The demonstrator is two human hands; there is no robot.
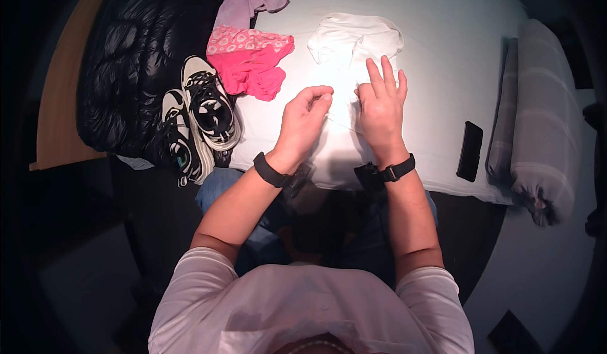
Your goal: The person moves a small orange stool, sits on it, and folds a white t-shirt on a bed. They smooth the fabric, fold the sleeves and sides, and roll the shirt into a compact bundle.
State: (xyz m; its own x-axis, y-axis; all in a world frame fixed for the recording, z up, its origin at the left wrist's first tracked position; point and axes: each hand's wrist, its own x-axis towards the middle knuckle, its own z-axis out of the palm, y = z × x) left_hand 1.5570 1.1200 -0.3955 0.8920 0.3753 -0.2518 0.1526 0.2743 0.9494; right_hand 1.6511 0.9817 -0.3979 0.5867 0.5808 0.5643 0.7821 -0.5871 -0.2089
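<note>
A white cloth garment [365, 33] lies crumpled on the pale bed sheet, partly washed out by glare. Just below its left side is my left hand [306, 116], thumb and forefinger tips close together. My right hand [381, 105] is over the garment's lower right part, forefinger bent toward the thumb side and the other fingers spread. A faint thin line runs between the hands; whether it is a thread or a cloth edge cannot be told. Glare hides whether either hand pinches the white fabric. Each wrist wears a black strap.
To the left lie a pair of black-and-white sneakers [208, 102], a pink patterned garment [256, 62], a lilac cloth [237, 3] and a shiny black puffer jacket [128, 69]. At the right are a black smartphone [470, 151] and a rolled grey plaid blanket [545, 116].
</note>
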